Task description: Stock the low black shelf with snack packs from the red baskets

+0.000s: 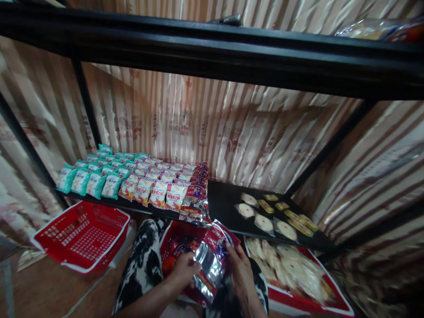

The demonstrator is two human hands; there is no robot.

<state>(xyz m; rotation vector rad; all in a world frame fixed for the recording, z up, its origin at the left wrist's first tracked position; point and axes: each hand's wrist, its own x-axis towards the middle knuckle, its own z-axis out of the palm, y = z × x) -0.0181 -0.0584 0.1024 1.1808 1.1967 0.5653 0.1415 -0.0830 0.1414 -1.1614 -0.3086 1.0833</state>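
Gripping a red and silver packet (212, 256) from both sides, we have the left hand (183, 267) curled at its left edge and the right hand (240, 267) closed on its right edge, fingers toward the far corner. Our left forearm (150, 295) slants in from the near left, while our right forearm (252, 302) rises more steeply from the near right. We hold the packet above our lap, at the right side of a red basket (170, 230) between our knees. Farther off, on the black shelf (221, 198), we see teal packets (94, 183), white packets (159, 194) and red packets (194, 196) leftward, with pale wrapped discs (264, 223) to the right
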